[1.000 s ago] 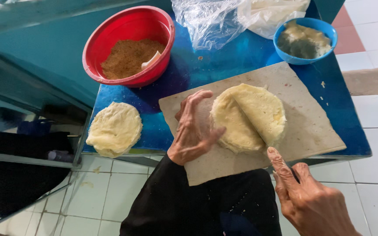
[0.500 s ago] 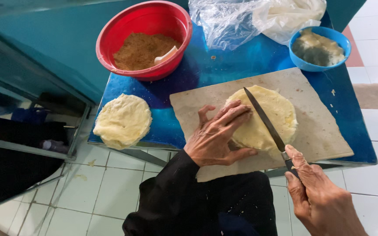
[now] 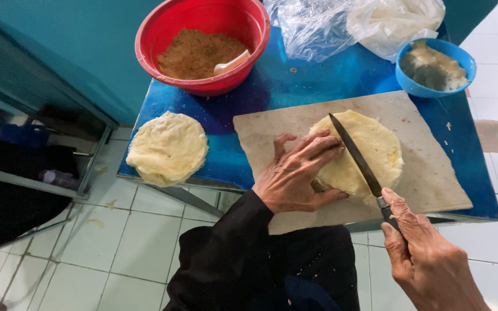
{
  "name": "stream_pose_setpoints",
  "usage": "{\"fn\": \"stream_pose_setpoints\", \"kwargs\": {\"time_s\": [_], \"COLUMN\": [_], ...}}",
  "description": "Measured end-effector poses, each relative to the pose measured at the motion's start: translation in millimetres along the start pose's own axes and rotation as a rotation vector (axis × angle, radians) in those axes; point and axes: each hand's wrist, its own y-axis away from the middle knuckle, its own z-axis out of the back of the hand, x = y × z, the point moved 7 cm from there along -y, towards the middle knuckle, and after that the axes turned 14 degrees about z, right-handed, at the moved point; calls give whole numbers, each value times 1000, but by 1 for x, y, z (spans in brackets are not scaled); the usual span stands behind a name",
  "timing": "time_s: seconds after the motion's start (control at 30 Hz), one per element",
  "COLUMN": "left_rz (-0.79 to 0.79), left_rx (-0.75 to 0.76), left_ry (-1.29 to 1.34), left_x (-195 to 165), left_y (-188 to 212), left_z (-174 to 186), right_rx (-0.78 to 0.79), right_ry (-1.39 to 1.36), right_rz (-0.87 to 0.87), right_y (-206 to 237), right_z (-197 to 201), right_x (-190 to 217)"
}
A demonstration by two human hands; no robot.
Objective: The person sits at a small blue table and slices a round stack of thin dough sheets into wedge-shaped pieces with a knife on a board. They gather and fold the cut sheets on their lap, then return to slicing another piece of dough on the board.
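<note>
A round, pale yellow dough disc (image 3: 376, 151) lies on a beige cutting board (image 3: 433, 173) on the blue table. My left hand (image 3: 296, 175) presses flat on the disc's left side, fingers spread. My right hand (image 3: 427, 262) grips the handle of a dark-bladed knife (image 3: 355, 156), and the blade lies diagonally across the disc, just right of my left fingers. A second dough disc (image 3: 167, 148) rests on the table's front left corner, apart from both hands.
A red bowl (image 3: 151, 34) with brown crumbly filling and a white spoon stands at the back left. At the back right are a blue bowl (image 3: 419, 87) of greyish paste and crumpled clear plastic bags (image 3: 341, 26). White tiled floor lies below the table (image 3: 295, 86).
My right hand has brought the knife onto the dough disc, where a second ago it held no blade over it. My left hand slid forward to flatten on the dough.
</note>
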Motion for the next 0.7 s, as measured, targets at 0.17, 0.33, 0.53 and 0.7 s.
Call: {"fn": "stream_pose_setpoints", "kwargs": {"time_s": [0.17, 0.33, 0.53, 0.7], "left_rz": [43, 30, 5, 3], "left_rx": [18, 1, -34, -20], "left_ry": [49, 50, 54, 82], "left_x": [4, 4, 4, 5], "left_y": [2, 2, 2, 1], "left_z": [0, 1, 1, 0], "right_rx": [0, -14, 46, 17], "right_ry": [0, 12, -25, -69], "right_rz": [-3, 28, -46, -37], "right_y": [0, -2, -2, 0], "right_z": [0, 1, -2, 0], "right_x": [1, 3, -4, -3]}}
